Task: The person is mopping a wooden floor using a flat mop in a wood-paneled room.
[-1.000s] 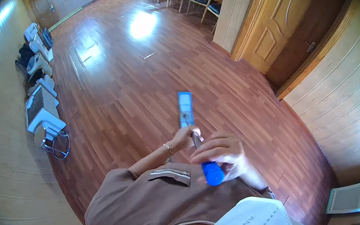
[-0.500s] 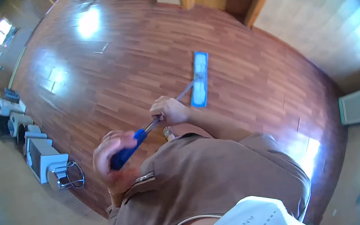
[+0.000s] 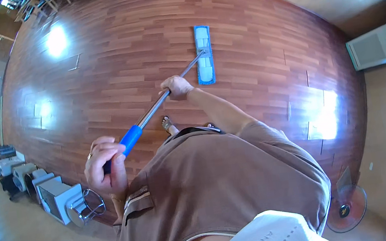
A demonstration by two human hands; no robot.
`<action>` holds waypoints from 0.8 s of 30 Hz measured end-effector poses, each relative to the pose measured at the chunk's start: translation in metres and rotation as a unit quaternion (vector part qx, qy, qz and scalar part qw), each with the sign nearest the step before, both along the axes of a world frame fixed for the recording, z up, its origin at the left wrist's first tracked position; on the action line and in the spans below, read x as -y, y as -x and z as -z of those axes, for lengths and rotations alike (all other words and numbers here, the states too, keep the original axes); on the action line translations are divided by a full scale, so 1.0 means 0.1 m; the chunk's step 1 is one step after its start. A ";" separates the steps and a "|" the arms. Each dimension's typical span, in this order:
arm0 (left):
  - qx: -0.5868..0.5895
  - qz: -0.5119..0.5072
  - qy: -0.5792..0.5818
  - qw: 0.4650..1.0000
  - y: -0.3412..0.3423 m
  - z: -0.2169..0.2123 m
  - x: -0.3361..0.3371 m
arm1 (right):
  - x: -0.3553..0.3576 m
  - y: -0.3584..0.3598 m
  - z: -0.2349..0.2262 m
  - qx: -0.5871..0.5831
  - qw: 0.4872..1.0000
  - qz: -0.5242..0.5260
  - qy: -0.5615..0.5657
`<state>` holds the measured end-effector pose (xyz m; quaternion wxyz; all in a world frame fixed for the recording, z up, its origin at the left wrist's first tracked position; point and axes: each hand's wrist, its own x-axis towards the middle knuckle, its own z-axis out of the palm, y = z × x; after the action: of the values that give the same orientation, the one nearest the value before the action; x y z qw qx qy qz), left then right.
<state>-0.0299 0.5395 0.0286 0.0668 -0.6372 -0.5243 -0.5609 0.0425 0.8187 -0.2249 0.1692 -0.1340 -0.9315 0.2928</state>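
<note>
1. The flat mop (image 3: 166, 97) is a long, thin, shiny metal pole with a bright blue sleeve near its upper end and a narrow rectangular head at the far end.
2. The mop head (image 3: 204, 55) lies flat on the floor well ahead of the person, a blue-edged pad with a paler grey middle, its long side running away from the viewer.
3. The right hand (image 3: 177, 87) is closed around the bare metal part of the pole, about midway along it, arm stretched forward.
4. The left hand (image 3: 104, 168) is wrapped around the pole's top end just behind the blue sleeve (image 3: 130, 139), fingers curled tight; a ring shows on one finger.
5. The pole slants from the left hand, close to the body, up and across to the head on the floor.
6. The floor (image 3: 111, 68) is reddish-brown wooden planking, glossy, with bright patches of reflected light.
7. The person wears a brown short-sleeved shirt (image 3: 217, 186) of matte fabric with a buttoned pocket flap.
8. At the left, along a pale tiled strip, stands a row of boxy white and grey units (image 3: 55, 196), with a round wire frame (image 3: 88, 207) beside the nearest; whether anything is in them I cannot tell.
9. At the lower right stands a round fan (image 3: 346, 207) with a reddish grille, and a white boxy unit (image 3: 378, 45) sits by the far right wall.
</note>
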 end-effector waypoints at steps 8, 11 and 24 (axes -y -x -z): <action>0.066 0.369 0.105 0.921 -0.73 0.15 -0.94 | -0.23 -1.86 0.09 -0.034 0.968 0.247 0.033; 0.059 0.482 0.157 0.860 -1.17 0.28 -1.20 | -0.15 -2.67 0.25 -0.067 0.943 0.325 0.032; 0.071 0.649 0.310 0.691 -3.24 1.19 -1.27 | 1.28 -5.67 1.55 -0.098 0.822 0.560 -0.025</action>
<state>0.2942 0.6664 -0.0902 -0.5526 -0.7614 -0.1274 -0.3143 0.6098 0.6905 -0.3798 0.3980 -0.5991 -0.6815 0.1353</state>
